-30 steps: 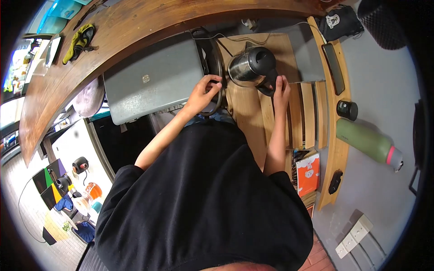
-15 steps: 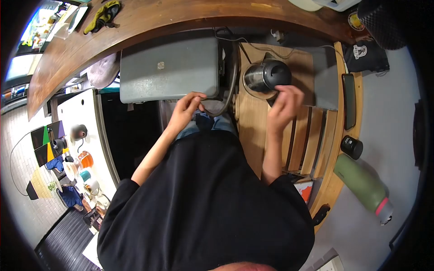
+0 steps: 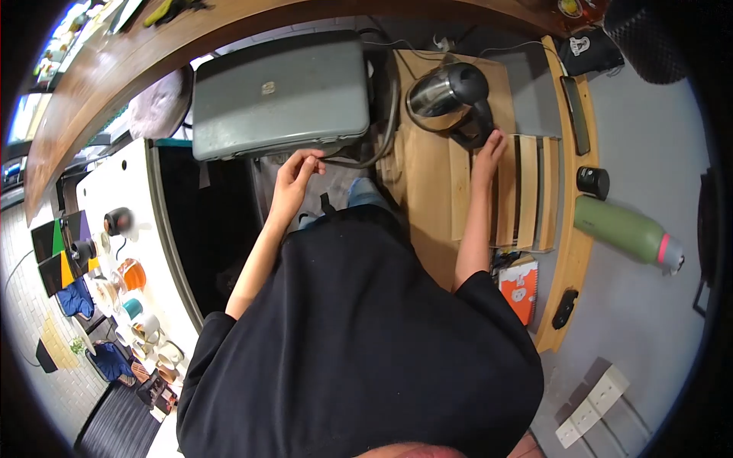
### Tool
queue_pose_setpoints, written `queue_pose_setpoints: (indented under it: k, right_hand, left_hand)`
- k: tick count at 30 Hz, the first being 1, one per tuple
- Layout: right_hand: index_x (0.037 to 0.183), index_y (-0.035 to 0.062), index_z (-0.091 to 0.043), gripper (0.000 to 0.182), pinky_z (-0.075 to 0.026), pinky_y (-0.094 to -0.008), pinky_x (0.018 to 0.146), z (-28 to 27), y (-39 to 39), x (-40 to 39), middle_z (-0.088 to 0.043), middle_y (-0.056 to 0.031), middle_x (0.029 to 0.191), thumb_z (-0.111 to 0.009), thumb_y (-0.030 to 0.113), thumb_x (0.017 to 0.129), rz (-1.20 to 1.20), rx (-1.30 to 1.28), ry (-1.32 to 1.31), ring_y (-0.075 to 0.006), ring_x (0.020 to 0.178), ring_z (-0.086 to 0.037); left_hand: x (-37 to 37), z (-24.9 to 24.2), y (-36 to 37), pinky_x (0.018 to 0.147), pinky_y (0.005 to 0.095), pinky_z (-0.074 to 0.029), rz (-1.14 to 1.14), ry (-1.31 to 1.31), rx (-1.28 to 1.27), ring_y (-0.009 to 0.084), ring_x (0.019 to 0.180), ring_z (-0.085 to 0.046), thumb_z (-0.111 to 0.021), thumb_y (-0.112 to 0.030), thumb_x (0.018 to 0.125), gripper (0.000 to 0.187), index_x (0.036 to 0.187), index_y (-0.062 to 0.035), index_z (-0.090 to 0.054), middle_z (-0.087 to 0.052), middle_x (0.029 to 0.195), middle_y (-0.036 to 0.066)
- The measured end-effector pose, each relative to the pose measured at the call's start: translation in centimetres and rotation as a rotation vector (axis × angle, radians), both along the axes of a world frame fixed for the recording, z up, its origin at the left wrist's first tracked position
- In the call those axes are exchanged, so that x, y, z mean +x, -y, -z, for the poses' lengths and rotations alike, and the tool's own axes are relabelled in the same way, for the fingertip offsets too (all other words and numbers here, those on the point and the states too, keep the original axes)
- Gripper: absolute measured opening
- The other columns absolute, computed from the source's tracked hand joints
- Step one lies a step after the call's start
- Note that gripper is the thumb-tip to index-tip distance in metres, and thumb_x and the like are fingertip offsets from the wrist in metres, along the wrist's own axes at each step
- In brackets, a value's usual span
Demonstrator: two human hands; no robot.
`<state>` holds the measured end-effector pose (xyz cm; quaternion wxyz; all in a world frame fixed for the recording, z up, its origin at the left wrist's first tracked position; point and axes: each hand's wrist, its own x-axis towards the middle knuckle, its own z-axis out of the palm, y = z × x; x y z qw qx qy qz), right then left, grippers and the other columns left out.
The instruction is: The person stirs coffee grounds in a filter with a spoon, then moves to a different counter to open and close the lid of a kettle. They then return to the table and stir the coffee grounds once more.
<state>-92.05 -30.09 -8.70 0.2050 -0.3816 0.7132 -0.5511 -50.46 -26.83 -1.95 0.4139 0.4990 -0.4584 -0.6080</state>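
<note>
My left hand [image 3: 294, 182] is closed in a pinch, just below the front edge of the grey case with an hp logo [image 3: 282, 99]. Its fingertips meet near the end of a dark curved tube [image 3: 378, 156]; what they hold, if anything, I cannot make out. On the wooden surface to the right is a steel and black electric kettle [image 3: 434, 97], its black handle pointing toward me. Beside the lower end of that handle is my right hand [image 3: 487, 159], fingers stretched out. It seems to touch the handle without wrapping round it.
A slatted wooden rack [image 3: 527, 191] lies right of the kettle. Along the wooden ledge [image 3: 563, 252] are a phone [image 3: 575, 114], a black jar [image 3: 592, 182] and a green bottle [image 3: 622, 229]. A desk edge [image 3: 305, 29] curves across the top; a white table [image 3: 137, 206] with cups stands left.
My right hand has moved from over the kettle's lid edge to beside its handle, fingers straighter, and the handle now shows. My left hand still pinches near the tube's end. The view has shifted.
</note>
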Motion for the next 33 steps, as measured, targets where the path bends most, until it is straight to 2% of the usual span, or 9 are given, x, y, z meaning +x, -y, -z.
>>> queue_pose_setpoints:
  k: [4,6,10,15,18,20,25,28,33]
  right_hand:
    - [0.126,-0.0003,-0.053,0.035,-0.044,-0.0396,0.096,-6.7,-1.8,6.3,-0.045,-0.0170,0.120,-0.046,0.029,0.107,0.196,-0.174,-0.210,-0.0260,0.105,-0.053]
    - [0.113,0.0006,-0.060,0.031,-0.042,-0.0369,0.094,-9.5,-3.2,11.4,-0.047,-0.0127,0.114,-0.047,0.028,0.107,0.124,-0.258,-0.284,-0.0240,0.104,-0.052]
    - [0.083,-0.0004,-0.063,0.026,-0.046,-0.0374,0.089,-11.4,-7.0,22.1,-0.053,-0.0123,0.099,-0.050,0.013,0.102,-0.450,-0.215,-0.328,-0.0263,0.101,-0.055]
    - [0.092,-0.0005,-0.064,0.015,-0.050,-0.0357,0.083,-12.0,-11.3,35.3,-0.054,-0.0129,0.101,-0.055,0.009,0.099,-1.136,-0.011,-0.100,-0.0256,0.091,-0.062]
    - [0.098,0.0001,-0.065,0.014,-0.051,-0.0355,0.083,-12.7,-12.6,40.2,-0.056,-0.0122,0.102,-0.058,0.013,0.099,-1.563,0.145,-0.041,-0.0258,0.091,-0.063]
    - [0.101,0.0007,-0.065,0.015,-0.051,-0.0353,0.082,-13.2,-12.9,42.3,-0.057,-0.0118,0.102,-0.059,0.015,0.099,-1.805,0.271,-0.008,-0.0260,0.091,-0.064]
    - [0.092,0.0001,-0.066,0.020,-0.049,-0.0340,0.077,-12.9,-10.4,46.3,-0.058,-0.0094,0.093,-0.063,0.019,0.098,-1.851,0.232,-0.157,-0.0241,0.085,-0.062]
    - [0.086,-0.0015,-0.066,0.024,-0.048,-0.0327,0.073,-13.1,-8.3,49.3,-0.057,-0.0086,0.090,-0.061,0.018,0.099,-1.888,0.195,-0.136,-0.0222,0.081,-0.060]
    - [0.090,-0.0025,-0.066,0.021,-0.046,-0.0304,0.071,-14.4,-5.4,55.3,-0.054,-0.0078,0.087,-0.054,0.011,0.101,-1.971,0.125,-0.031,-0.0179,0.076,-0.056]
  left_hand:
    - [4.5,-1.6,-3.1,0.084,0.0267,-0.049,-0.050,0.092,-0.101,0.0101,0.085,-0.060,-0.050,-0.025,0.108,0.031,0.116,0.0011,-0.064,-0.062,0.082,0.003]
    - [7.1,-2.0,-5.3,0.078,0.0254,-0.046,-0.209,-0.136,0.008,0.0091,0.079,-0.056,-0.047,-0.028,0.109,0.033,0.109,0.0002,-0.064,-0.058,0.074,0.001]
    - [10.7,-0.5,-9.9,0.073,0.0243,-0.044,-0.230,0.006,-0.070,0.0085,0.075,-0.054,-0.047,-0.029,0.109,0.034,0.094,-0.0016,-0.061,-0.055,0.073,0.001]
    - [14.8,-1.7,-13.5,0.066,0.0221,-0.043,-0.329,-0.007,-0.074,0.0061,0.067,-0.053,-0.057,-0.018,0.105,0.017,0.103,-0.0029,-0.063,-0.055,0.073,-0.002]
    - [18.0,-2.5,-15.7,0.048,0.0210,-0.035,-0.481,-0.094,-0.046,0.0026,0.051,-0.042,-0.055,-0.025,0.106,0.024,0.095,-0.0043,-0.062,-0.047,0.060,-0.005]
    - [19.7,-2.4,-17.4,0.047,0.0212,-0.034,-0.593,-0.132,-0.076,0.0025,0.048,-0.039,-0.053,-0.030,0.107,0.032,0.087,-0.0056,-0.059,-0.044,0.057,-0.006]
    - [23.5,-1.8,-20.8,0.048,0.0210,-0.034,-0.833,-0.145,-0.081,0.0023,0.050,-0.039,-0.051,-0.035,0.108,0.040,0.079,-0.0072,-0.055,-0.042,0.058,-0.006]
    - [25.4,-1.2,-22.2,0.051,0.0220,-0.031,-1.024,0.056,-0.098,0.0020,0.054,-0.038,-0.051,-0.035,0.107,0.041,0.077,-0.0079,-0.054,-0.040,0.060,-0.008]
    - [27.9,-3.3,-22.4,0.064,0.0206,-0.038,-1.295,0.101,-0.210,0.0049,0.068,-0.045,-0.052,-0.017,0.107,0.016,0.103,-0.0035,-0.059,-0.050,0.075,-0.003]
